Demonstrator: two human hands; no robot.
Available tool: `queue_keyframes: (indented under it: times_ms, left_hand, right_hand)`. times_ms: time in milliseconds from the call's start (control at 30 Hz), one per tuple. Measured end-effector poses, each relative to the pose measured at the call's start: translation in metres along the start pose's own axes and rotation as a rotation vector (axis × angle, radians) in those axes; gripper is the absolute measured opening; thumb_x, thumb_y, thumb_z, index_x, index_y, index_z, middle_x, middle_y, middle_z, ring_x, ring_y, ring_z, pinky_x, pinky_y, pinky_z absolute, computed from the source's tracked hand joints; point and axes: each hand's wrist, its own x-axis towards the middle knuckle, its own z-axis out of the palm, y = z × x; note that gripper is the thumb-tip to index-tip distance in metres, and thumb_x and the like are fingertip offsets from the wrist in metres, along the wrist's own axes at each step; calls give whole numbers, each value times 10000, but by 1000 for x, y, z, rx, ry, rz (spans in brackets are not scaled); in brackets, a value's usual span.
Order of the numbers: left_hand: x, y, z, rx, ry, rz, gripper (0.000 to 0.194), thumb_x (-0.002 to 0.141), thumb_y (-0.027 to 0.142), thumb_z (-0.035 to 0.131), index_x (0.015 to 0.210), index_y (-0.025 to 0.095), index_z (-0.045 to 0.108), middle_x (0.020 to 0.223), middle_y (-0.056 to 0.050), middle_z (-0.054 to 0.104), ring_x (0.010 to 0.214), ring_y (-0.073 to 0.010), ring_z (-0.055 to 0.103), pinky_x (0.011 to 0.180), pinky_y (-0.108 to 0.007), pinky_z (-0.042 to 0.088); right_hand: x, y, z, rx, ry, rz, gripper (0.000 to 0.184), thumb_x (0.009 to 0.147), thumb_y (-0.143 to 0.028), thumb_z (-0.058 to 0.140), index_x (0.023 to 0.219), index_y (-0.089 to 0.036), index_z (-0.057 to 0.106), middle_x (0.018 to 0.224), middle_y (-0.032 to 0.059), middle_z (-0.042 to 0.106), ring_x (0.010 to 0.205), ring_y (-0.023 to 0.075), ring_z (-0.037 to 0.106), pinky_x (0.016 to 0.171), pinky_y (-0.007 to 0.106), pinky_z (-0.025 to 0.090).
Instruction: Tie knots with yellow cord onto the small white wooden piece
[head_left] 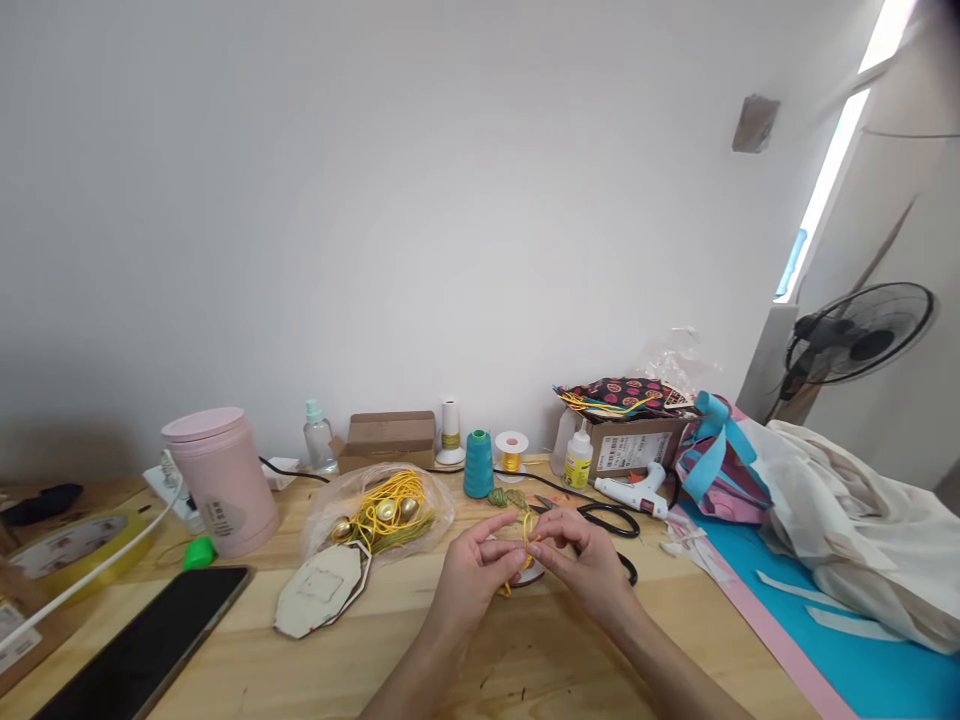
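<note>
Between my two hands is a yellow cord (527, 527), looped upward at the fingertips. My left hand (484, 563) pinches it between thumb and fingers. Facing it, my right hand (576, 556) closes its thumb and fingertips on the same cord. Partly hidden under the hands lies a spool (531, 574) with yellow on it. Black-handled scissors (611, 520) lie just beyond my right hand. A small green bundle of cord (507, 497) rests behind the fingers.
A teal thread cone (478, 465), a glue bottle (577, 458) and a white glue gun (637, 490) stand or lie behind. Left are a plastic bag (322, 510) of yellow cords and gold bells, card pieces (319, 590), a pink tumbler (225, 485) and a phone (150, 640). Fabric (855, 520) lies right.
</note>
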Motion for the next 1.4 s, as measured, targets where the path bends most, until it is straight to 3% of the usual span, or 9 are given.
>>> queue_keyframes:
  times_ms: [300,500,700,800,967,1100,1200,1300,1400]
  left_hand:
    - [5,-4,-5,-83,61,-17,460,555,219,700,970,114,532,598,-19,651,511,-93,533,492,-194,369]
    - [5,-7,-5,-44,42,15,458,559,221,699,968,109,526,570,-9,641,514,-93,538,474,-184,360]
    - [5,-7,-4,-38,41,20,427,544,203,708,928,114,544,606,-20,649,571,-113,569,513,-196,395]
    - [6,-6,-3,-44,79,1,417,514,208,723,890,114,567,606,-27,648,574,-125,574,514,-206,402]
    - [4,-3,-3,-69,108,-32,360,497,240,728,816,119,612,615,-22,633,543,-112,551,531,-217,406]
    - [2,-2,-3,-61,57,25,261,539,245,705,764,138,629,592,1,600,572,-108,538,559,-212,406]
    - [1,-2,-3,-30,2,51,219,566,257,686,744,138,637,606,-1,600,577,-104,530,569,-211,408]
    - [2,-3,-3,-22,2,57,195,569,264,684,702,129,635,565,5,593,538,-94,519,544,-202,401]
    - [3,-3,-5,-63,61,8,199,544,278,700,650,125,626,540,5,604,527,-95,534,550,-206,414]
  right_hand:
    - [-1,-1,-2,82,27,58,139,653,-301,600,636,-167,636,671,37,581,607,140,498,534,237,391]
    - [0,0,-2,269,17,210,196,612,-349,632,611,-153,624,639,25,572,601,138,507,556,239,404]
    - [1,-11,-10,433,145,377,217,581,-364,660,628,-157,614,581,-19,543,504,82,434,505,202,367]
    - [0,-17,-12,455,118,344,203,592,-359,656,623,-163,611,576,-25,536,502,77,428,501,195,360]
    - [-3,-17,-12,363,-168,125,224,723,-350,529,652,-165,633,665,25,582,589,115,482,516,208,377]
    - [-4,-9,-8,176,-57,67,238,753,-327,491,925,-199,596,908,56,570,583,106,475,475,204,381]
    - [-5,-5,-4,113,-125,92,318,752,-322,491,1045,-210,538,905,54,580,525,90,461,456,203,387]
    - [-4,-3,-1,83,-212,105,238,762,-329,474,894,-194,620,723,28,596,538,102,480,458,191,389]
    - [-3,-1,-1,67,-176,139,258,747,-361,483,694,-162,639,593,13,550,493,95,458,429,184,376]
